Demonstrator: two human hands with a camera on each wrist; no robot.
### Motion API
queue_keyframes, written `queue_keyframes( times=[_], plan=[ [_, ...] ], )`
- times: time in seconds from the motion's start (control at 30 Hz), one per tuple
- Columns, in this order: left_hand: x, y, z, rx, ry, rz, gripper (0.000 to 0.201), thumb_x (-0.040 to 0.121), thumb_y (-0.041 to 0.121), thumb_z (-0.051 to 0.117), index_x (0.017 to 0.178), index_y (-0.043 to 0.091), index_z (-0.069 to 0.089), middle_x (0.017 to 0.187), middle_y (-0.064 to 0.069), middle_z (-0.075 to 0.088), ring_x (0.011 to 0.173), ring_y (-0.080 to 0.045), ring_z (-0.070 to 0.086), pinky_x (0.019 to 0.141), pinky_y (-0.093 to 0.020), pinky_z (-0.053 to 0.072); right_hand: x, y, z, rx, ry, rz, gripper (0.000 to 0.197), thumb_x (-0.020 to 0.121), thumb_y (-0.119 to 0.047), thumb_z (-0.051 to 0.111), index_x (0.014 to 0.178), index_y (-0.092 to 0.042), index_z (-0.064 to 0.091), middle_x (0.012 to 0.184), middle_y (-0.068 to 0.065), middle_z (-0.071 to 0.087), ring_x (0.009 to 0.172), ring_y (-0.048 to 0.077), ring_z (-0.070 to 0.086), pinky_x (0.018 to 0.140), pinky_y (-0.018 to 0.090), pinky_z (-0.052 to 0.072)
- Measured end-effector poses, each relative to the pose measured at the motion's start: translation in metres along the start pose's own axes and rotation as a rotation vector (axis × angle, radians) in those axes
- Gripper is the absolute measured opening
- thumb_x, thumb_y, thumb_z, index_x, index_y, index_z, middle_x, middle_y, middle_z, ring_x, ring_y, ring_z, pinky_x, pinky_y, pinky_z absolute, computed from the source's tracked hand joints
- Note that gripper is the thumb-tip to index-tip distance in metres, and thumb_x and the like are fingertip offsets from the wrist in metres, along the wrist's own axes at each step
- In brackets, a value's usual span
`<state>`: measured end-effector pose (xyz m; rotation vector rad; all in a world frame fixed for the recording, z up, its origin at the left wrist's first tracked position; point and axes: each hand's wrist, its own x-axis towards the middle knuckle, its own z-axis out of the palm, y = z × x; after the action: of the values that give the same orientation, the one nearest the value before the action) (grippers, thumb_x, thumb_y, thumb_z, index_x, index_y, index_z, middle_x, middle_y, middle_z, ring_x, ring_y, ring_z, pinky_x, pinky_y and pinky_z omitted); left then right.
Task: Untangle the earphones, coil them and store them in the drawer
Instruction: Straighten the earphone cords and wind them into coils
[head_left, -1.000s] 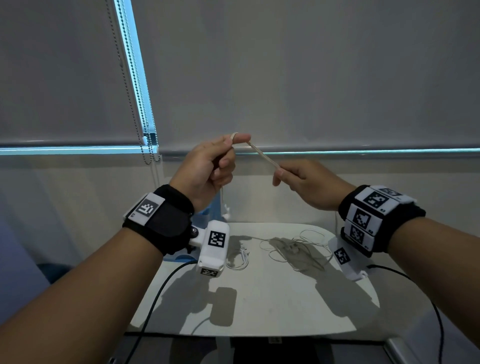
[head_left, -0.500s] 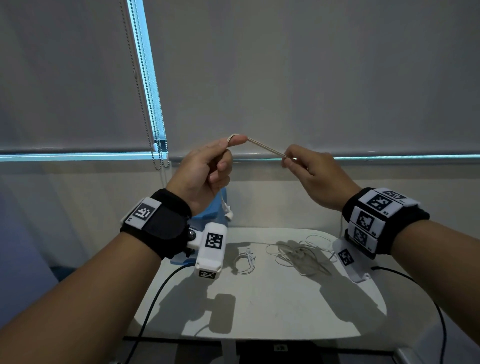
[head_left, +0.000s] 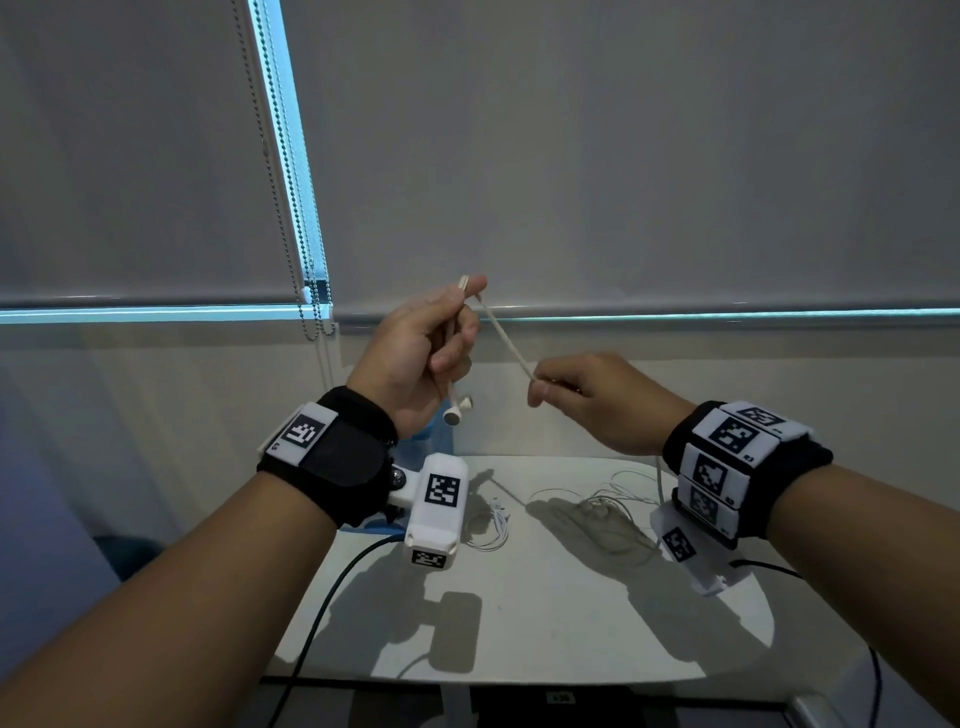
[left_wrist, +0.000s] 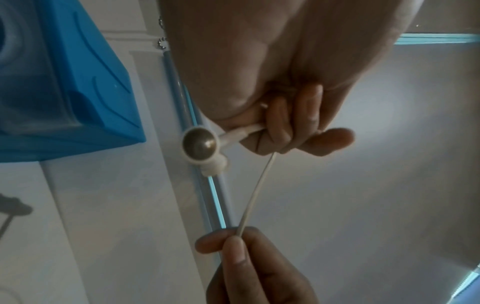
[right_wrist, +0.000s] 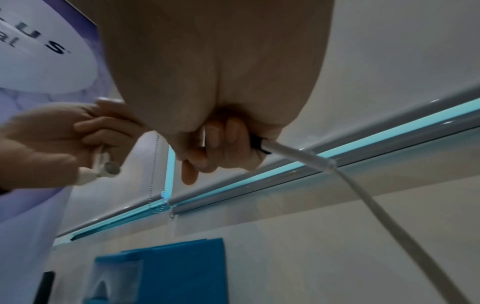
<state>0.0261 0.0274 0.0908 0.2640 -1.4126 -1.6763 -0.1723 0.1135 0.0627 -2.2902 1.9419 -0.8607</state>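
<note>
Cream-white earphones (head_left: 505, 338): cable taut, slanting down-right from left hand (head_left: 415, 353), which grips the stems, buds dangling below, to right hand (head_left: 587, 400), pinching the cable.

The head view looks forward and down from above both forearms, over the white table (head_left: 519, 623) toward the window blind (head_left: 623, 156). The left wrist view sits close under the left hand (left_wrist: 272, 72), facing along its fingers toward the blind's bottom rail. The right wrist view looks from under the right hand (right_wrist: 215, 82) the same way. All three share the earphone cable (head_left: 506, 338) stretched between the hands.
</note>
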Motion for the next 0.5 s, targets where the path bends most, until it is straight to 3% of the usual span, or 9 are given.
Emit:
queue_keyframes(
  times=[0.1,0.17,0.2,0.27,0.33,0.37,0.43,0.5],
  plan=[
    [-0.002,-0.005,0.005,0.025,0.018,0.009,0.038,0.108,0.014,0.040,0.142,-0.005,0.043,0.084,-0.007,0.073,0.051,-0.007,0.056,0.047,-0.016,0.042,0.000,-0.017,-0.002,-0.004,-0.130,-0.039,0.024,0.105,-0.030,0.052,0.096,-0.021,0.072,0.063,-0.008,0.051,0.058,0.005,0.045,0.056,0.018,0.033],
    [0.000,-0.010,0.005,-0.009,0.019,0.003,0.040,0.108,0.008,0.041,0.146,-0.006,0.036,0.108,-0.017,0.075,0.087,-0.016,0.075,0.066,-0.018,0.057,0.000,-0.030,-0.005,-0.020,-0.178,-0.073,0.025,0.105,-0.031,0.052,0.097,-0.020,0.073,0.062,-0.007,0.051,0.057,0.004,0.046,0.056,0.017,0.034],
    [0.001,-0.013,0.003,-0.024,0.026,0.003,0.044,0.107,0.005,0.041,0.149,-0.006,0.030,0.118,-0.021,0.072,0.103,-0.021,0.074,0.077,-0.020,0.059,0.000,-0.036,-0.006,-0.033,-0.195,-0.089,0.026,0.105,-0.031,0.052,0.096,-0.020,0.074,0.060,-0.008,0.051,0.057,0.003,0.047,0.056,0.016,0.035],
    [0.003,-0.019,0.000,-0.003,0.048,0.008,0.051,0.106,-0.002,0.040,0.154,-0.003,0.024,0.130,-0.023,0.065,0.117,-0.024,0.069,0.089,-0.023,0.058,-0.001,-0.049,-0.013,-0.069,-0.219,-0.127,0.026,0.105,-0.029,0.052,0.094,-0.019,0.074,0.059,-0.010,0.050,0.056,-0.001,0.048,0.057,0.015,0.035],
    [0.002,-0.023,0.000,0.117,0.044,-0.001,0.050,0.106,-0.004,0.039,0.154,0.001,0.028,0.132,-0.020,0.064,0.116,-0.023,0.069,0.091,-0.027,0.057,-0.001,-0.059,-0.022,-0.081,-0.211,-0.172,0.025,0.104,-0.024,0.054,0.089,-0.017,0.073,0.066,-0.013,0.052,0.060,-0.005,0.049,0.058,0.014,0.035],
    [0.001,-0.024,0.000,0.227,0.023,0.004,0.045,0.106,-0.002,0.040,0.150,0.002,0.036,0.126,-0.018,0.068,0.108,-0.022,0.071,0.089,-0.032,0.057,0.000,-0.062,-0.027,-0.077,-0.198,-0.189,0.024,0.103,-0.023,0.054,0.087,-0.018,0.071,0.072,-0.014,0.054,0.063,-0.005,0.050,0.059,0.014,0.035],
    [-0.003,-0.023,0.003,0.462,-0.061,0.041,0.026,0.106,0.005,0.045,0.127,-0.002,0.058,0.097,-0.013,0.073,0.079,-0.020,0.070,0.077,-0.041,0.053,0.002,-0.064,-0.038,-0.077,-0.162,-0.200,0.024,0.103,-0.025,0.055,0.085,-0.021,0.070,0.074,-0.014,0.058,0.061,-0.002,0.051,0.058,0.014,0.035],
    [-0.007,-0.020,0.007,0.546,-0.140,0.055,0.025,0.106,0.010,0.046,0.111,-0.007,0.062,0.080,-0.014,0.067,0.063,-0.019,0.059,0.065,-0.033,0.047,0.006,-0.061,-0.046,-0.085,-0.096,-0.216,0.026,0.102,-0.029,0.057,0.082,-0.020,0.069,0.066,-0.013,0.059,0.058,0.002,0.051,0.056,0.014,0.034]
  ],
)
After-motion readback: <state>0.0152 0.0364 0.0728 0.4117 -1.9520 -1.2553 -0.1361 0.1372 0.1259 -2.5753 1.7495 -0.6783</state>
